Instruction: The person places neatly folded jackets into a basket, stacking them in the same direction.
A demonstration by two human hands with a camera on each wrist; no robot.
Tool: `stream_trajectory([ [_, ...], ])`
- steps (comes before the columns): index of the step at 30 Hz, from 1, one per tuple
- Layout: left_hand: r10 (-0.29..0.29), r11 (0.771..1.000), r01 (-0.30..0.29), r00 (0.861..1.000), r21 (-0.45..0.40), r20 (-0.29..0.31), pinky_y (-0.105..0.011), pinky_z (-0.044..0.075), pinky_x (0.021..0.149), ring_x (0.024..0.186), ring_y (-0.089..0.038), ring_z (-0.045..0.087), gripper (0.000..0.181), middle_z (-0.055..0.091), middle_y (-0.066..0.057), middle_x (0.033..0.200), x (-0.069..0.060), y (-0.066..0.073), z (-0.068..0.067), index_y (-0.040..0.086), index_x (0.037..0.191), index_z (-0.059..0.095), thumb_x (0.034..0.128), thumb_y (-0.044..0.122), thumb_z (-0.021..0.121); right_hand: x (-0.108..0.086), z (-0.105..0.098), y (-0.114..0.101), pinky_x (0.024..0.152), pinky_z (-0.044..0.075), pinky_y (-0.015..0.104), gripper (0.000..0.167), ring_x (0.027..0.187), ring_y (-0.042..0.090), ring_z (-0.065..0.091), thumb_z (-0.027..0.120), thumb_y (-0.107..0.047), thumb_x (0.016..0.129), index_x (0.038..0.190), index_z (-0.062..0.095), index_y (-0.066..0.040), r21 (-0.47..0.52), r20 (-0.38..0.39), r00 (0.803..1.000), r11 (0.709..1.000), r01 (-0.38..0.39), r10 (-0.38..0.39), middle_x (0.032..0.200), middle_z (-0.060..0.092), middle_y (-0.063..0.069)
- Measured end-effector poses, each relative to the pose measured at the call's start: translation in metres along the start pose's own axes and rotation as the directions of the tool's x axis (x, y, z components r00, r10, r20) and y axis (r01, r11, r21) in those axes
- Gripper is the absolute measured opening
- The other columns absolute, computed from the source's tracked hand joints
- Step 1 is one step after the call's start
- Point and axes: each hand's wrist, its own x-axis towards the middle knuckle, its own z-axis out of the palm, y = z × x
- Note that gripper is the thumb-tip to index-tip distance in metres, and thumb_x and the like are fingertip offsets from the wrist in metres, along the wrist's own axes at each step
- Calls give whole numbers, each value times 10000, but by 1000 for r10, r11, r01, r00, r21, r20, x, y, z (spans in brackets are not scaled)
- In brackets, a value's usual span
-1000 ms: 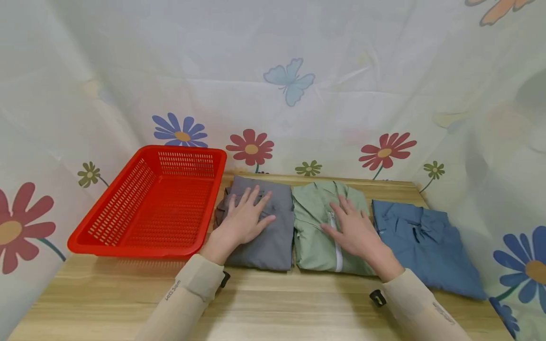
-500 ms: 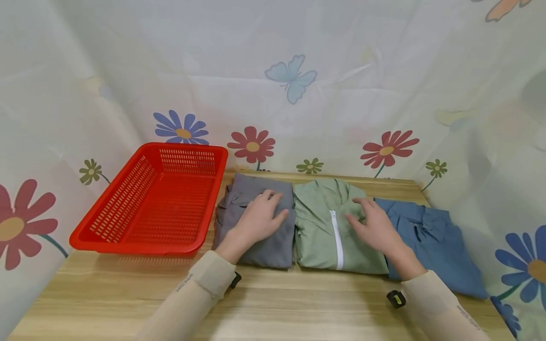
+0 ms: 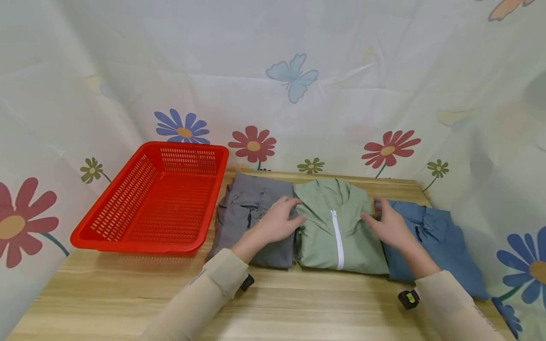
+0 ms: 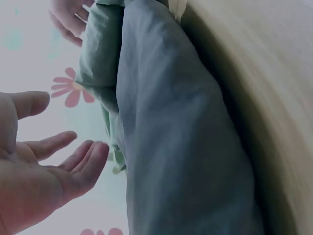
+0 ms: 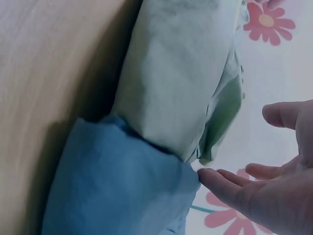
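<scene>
Left hand [image 3: 277, 220] and right hand [image 3: 390, 225] are both released, fingers loosely bent and thumbs held apart from them, gripping nothing. Beige sleeves [image 3: 209, 291] reach in over the near strip of the bench [image 3: 315, 308].

The left hand is over the right side of the grey garment [image 3: 260, 194], fingertips at the edge of the green garment [image 3: 317, 237]. The right hand is over the line where the green garment meets the blue garment [image 3: 448, 258]. Whether a fingertip touches cloth cannot be told for sure; in the right wrist view one appears right at the blue edge.

A second ago the hands were spread above the grey and the green; now they stand farther right, one at each side of the green garment. Its white zip [image 3: 338, 239] now shows whole. This suggests that the green garment is the piece being attended to, though it is not yet held: it lies folded on the bench, between grey on the left and blue on the right.

Left of the grey stands the red basket [image 3: 141, 246]. At the far side hangs a pale curtain [image 3: 350, 57] printed with flowers and a butterfly.
</scene>
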Motion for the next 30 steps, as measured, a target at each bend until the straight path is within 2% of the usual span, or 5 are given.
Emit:
stream_trajectory([
  [7,-112,994,113,992,-11,59,-451,508,953,1169,-289,601,560,598,-199,1335,6,7,4,-29,1487,488,1049,305,587,4,-9,6,1025,414,643,801,1349,546,393,520,-344,1086,1605,62,60,118,121,988,987,-107,93,1514,297,414],
  [10,-163,986,165,982,-15,92,-376,509,814,941,-215,619,582,654,-159,1149,10,8,6,-33,1492,480,1046,325,587,6,-11,8,1032,407,640,769,1318,538,434,496,-331,1096,1595,84,84,129,159,982,984,-126,105,1506,312,415],
  [14,-216,975,220,967,-15,133,-306,402,631,661,-141,463,522,614,-127,907,15,7,5,-26,1410,572,1043,345,584,8,-12,8,1028,413,631,743,1310,526,448,489,-317,1097,1578,123,115,112,196,975,985,-132,108,1487,342,420],
  [22,-343,931,357,925,-69,162,-354,518,675,700,-206,659,385,683,-144,950,21,12,-1,6,1099,709,1030,371,611,19,-9,7,1077,372,632,760,1394,552,331,483,-322,1097,1558,120,160,73,249,960,986,-147,125,1545,248,426],
  [30,-385,894,420,898,-157,210,-407,563,879,1039,-260,680,547,587,-182,1394,22,13,3,-26,1414,571,1037,370,608,28,-5,14,1087,404,571,799,1366,533,395,502,-319,1088,1561,78,166,175,266,950,961,-212,161,1549,240,416],
])
